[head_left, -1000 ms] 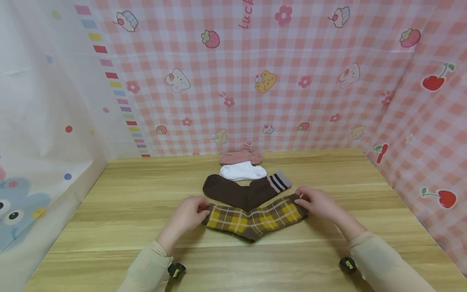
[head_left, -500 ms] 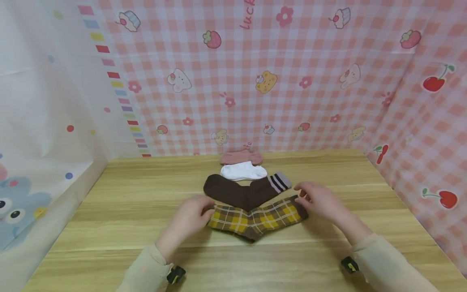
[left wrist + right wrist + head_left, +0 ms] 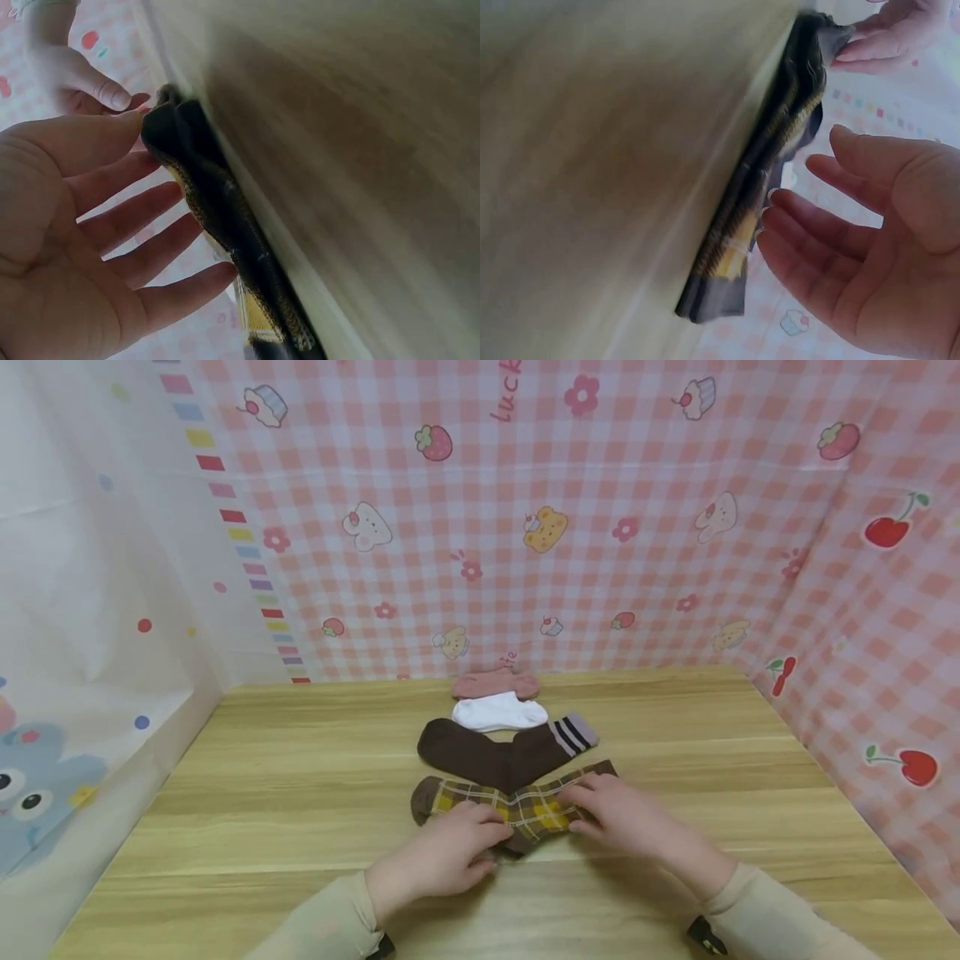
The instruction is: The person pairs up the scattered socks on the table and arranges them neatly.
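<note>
A yellow and brown plaid sock (image 3: 551, 814) lies bent in a shallow V on the table, with its brown toe at the left and brown cuff at the right. My left hand (image 3: 447, 852) is over its left middle, and the fairly straight fingertips (image 3: 217, 271) touch the sock in the left wrist view. Over the right part is my right hand (image 3: 626, 818), its fingers loosely bent with a gap to the thumb. In the right wrist view these fingertips (image 3: 771, 217) are at the sock's upper side; whether they touch it is hard to tell.
Behind the plaid sock lies a dark brown sock (image 3: 480, 756) with a striped cuff. Farther back are a white sock (image 3: 498, 712) and a pink sock (image 3: 491, 683), in a row up to the checked cloth backdrop (image 3: 480, 568). The wooden table (image 3: 285, 760) has cloth walls on both sides.
Both hands have let go of the plaid sock's ends and moved inward over its middle. The toe and more of the cuff are now uncovered. The other socks stay put.
</note>
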`<action>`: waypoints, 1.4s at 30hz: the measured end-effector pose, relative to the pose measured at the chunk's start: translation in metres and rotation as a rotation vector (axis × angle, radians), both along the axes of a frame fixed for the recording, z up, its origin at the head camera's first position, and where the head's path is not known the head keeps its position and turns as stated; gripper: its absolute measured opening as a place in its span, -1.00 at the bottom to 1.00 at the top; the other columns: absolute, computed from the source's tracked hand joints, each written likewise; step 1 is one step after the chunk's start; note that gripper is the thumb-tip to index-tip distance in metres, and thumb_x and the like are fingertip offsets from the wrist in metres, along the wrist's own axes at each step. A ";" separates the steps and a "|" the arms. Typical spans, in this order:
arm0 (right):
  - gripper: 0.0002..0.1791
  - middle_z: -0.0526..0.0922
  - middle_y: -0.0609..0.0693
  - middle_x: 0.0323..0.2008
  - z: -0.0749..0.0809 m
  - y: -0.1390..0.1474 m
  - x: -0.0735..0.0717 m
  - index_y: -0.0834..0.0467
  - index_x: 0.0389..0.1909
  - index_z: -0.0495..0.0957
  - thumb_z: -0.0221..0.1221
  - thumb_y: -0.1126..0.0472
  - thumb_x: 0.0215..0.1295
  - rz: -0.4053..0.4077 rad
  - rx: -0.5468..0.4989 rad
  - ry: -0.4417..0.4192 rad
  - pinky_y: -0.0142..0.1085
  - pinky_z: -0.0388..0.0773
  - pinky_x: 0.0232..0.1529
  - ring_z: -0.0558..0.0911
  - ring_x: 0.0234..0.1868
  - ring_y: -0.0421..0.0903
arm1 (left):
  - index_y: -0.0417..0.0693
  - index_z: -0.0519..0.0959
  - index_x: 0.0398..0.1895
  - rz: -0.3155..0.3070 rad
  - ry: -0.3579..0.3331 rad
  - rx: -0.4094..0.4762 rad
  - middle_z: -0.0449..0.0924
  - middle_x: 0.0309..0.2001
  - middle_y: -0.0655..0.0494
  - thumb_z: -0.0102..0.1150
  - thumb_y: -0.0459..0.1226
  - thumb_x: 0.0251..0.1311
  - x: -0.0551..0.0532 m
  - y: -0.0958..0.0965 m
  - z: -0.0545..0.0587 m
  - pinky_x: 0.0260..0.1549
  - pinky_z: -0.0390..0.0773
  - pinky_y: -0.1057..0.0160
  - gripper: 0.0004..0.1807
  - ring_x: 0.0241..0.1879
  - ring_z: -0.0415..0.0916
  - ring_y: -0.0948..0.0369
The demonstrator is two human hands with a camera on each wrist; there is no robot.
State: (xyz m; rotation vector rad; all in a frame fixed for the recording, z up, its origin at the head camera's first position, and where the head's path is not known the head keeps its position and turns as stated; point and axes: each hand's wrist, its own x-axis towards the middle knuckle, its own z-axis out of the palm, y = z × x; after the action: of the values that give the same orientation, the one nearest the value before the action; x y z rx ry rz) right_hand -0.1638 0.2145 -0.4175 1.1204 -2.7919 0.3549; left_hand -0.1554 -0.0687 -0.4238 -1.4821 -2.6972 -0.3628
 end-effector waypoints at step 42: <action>-0.68 0.57 -0.02 -0.17 0.007 0.017 -0.011 0.09 -0.02 0.63 0.38 0.16 0.20 0.053 -0.064 0.060 -0.19 0.54 -0.24 0.50 -0.24 -0.14 | 0.01 0.66 0.04 -0.148 0.112 -0.041 0.61 0.07 0.09 0.30 -0.25 0.20 -0.014 -0.013 0.014 0.11 0.49 0.15 -0.68 0.08 0.52 0.14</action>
State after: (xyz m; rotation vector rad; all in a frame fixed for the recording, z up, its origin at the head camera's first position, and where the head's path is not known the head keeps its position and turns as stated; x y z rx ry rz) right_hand -0.1743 0.2317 -0.4103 1.1728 -2.6835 0.4066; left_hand -0.1696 -0.0813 -0.4097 -1.6647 -2.5321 -0.2233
